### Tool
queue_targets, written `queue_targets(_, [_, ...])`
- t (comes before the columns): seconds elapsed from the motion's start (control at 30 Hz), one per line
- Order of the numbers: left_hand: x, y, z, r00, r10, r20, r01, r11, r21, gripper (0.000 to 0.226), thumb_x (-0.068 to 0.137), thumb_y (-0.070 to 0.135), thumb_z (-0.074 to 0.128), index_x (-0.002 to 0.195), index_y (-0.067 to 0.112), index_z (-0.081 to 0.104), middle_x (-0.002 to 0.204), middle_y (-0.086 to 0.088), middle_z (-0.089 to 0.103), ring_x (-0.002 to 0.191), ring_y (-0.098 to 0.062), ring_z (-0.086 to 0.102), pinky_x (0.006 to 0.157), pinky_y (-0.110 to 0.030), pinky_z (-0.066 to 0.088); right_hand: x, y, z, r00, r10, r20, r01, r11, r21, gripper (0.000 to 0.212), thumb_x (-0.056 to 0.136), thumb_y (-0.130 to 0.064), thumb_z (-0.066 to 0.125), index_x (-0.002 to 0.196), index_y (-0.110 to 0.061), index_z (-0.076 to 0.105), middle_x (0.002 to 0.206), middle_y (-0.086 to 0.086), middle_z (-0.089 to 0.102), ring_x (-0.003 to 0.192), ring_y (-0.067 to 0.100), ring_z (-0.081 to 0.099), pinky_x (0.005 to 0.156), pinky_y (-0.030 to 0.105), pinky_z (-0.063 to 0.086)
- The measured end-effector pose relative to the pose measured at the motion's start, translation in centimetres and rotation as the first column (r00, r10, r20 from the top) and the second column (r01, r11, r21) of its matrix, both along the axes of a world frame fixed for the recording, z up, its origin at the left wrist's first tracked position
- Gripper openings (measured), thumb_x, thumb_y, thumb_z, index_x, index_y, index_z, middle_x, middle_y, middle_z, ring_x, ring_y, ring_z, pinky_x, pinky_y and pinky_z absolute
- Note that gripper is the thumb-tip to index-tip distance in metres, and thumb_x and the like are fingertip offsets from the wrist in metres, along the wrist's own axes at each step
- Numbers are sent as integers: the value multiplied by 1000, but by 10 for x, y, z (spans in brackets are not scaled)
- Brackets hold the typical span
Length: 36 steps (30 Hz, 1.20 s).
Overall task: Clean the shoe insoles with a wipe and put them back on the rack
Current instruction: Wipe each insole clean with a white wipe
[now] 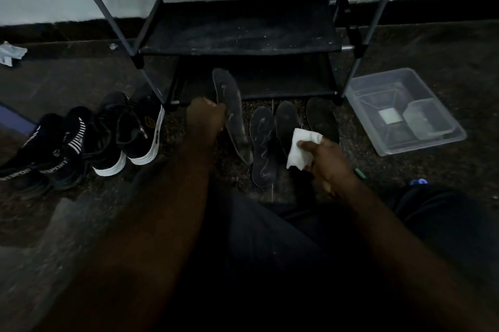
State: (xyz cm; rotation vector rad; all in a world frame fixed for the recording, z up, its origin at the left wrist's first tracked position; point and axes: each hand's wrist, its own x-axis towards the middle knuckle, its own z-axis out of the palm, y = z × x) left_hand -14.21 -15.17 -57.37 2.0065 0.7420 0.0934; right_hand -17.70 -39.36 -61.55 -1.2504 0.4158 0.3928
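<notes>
Dusty insole gripped by the left hand, long axis pointing toward the rack; the right hand, pinching a wipe, hovers just to its right.

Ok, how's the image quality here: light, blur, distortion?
Head view: dim overall, lower half with forearms and lap nearly black; the white wipe in the right hand stands out cleanly; the insole held by the left hand looks slightly soft, its dust marks readable; poles of the rack splay upward from the wide-angle lens.
</notes>
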Motion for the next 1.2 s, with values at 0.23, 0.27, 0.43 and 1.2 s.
queue_targets(0.23, [-60, -53, 34, 966, 112, 233, 17, 873, -488, 13, 94, 14, 60, 83, 9, 56, 72, -9, 64, 57, -15, 60, 49, -24, 52, -31, 2, 50, 974, 189, 123, -192, 981, 15, 20, 89, -11, 65, 109, -8, 69, 88, 14, 71, 63, 22, 64, 36, 22, 41])
queue_targets(0.27, [-68, -59, 36, 964, 121, 237, 23, 849, -527, 11, 95, 13, 59, 86, 8, 57, 74, -9, 65, 59, -16, 61, 52, -25, 54, -35, 2, 52, 969, 207, 133, -209, 978, -1, 20, 89, -11, 66, 108, -7, 69, 86, 15, 70, 59, 23, 60, 35, 21, 37])
queue_targets(0.43, [-88, -79, 37, 956, 185, 229, 75, 600, -796, 15, 93, 16, 52, 89, 10, 65, 87, -8, 70, 82, -23, 65, 80, -37, 51, -49, -7, 59, 947, 266, 179, -236, 956, -173, 13, 89, -11, 66, 99, -3, 69, 69, 18, 61, 51, 21, 42, 38, 23, 30])
queue_targets(1.2, [-93, -94, 34, 953, 118, 279, 283, -18, -959, 69, 94, 65, 30, 94, 9, 71, 92, -10, 66, 89, -27, 63, 85, -50, 51, -74, -14, 114, 811, 140, 568, 201, 845, -495, 11, 91, -11, 64, 92, -18, 73, 81, -3, 74, 77, 10, 71, 68, 26, 55])
